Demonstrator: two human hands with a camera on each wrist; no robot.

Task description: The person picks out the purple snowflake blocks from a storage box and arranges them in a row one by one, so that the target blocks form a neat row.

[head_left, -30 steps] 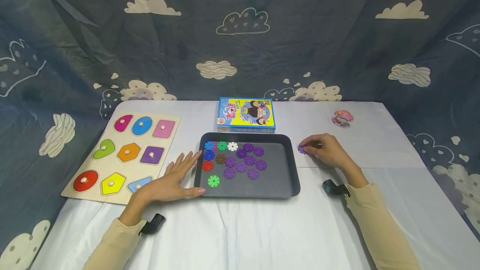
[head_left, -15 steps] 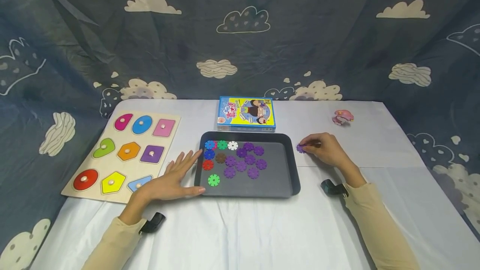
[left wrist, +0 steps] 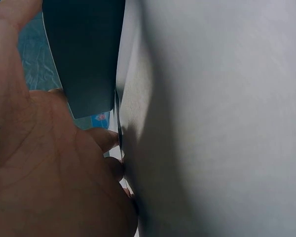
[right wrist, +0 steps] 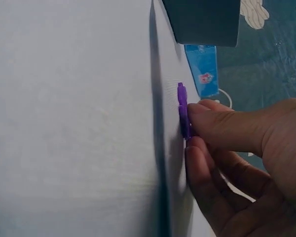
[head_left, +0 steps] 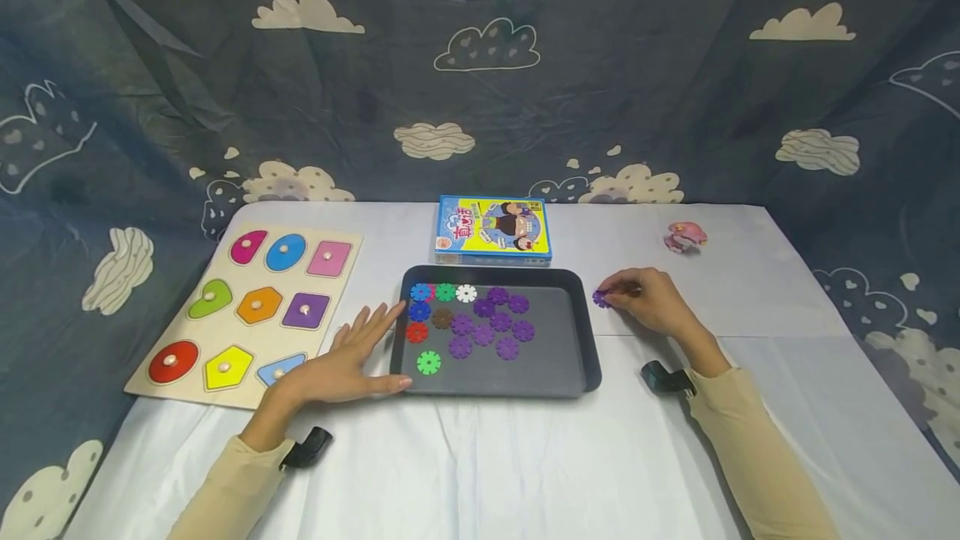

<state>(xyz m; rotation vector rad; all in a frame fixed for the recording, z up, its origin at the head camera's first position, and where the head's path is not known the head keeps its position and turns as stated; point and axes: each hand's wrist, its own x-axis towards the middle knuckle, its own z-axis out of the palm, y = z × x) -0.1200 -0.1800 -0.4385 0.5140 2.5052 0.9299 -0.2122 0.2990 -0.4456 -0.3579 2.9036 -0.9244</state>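
My right hand point(head_left: 647, 298) pinches a purple notched interlocking disc point(head_left: 601, 298) just outside the tray's right edge. In the right wrist view, the same purple disc point(right wrist: 183, 111) shows side-on at the thumb and fingertips, close to the white cloth. My left hand point(head_left: 341, 365) lies with straight, spread fingers at the left side of the dark grey tray point(head_left: 558, 365). Several purple discs point(head_left: 483, 334) sit in the tray's middle. Along its left are a green disc point(head_left: 429, 362), a red disc point(head_left: 417, 332), a brown disc point(head_left: 442, 318), a white disc point(head_left: 467, 293) and blue discs.
A wooden shape puzzle board point(head_left: 288, 252) with knobbed pieces lies at the left, partly behind the left forearm. Behind the tray is a blue and yellow box point(head_left: 492, 229). A small pink toy figure point(head_left: 685, 236) stands at the back right on the white cloth point(head_left: 480, 465).
My right hand has shifted slightly left with the purple disc, closer to the tray's edge. The left hand and the discs in the tray stay as they were.
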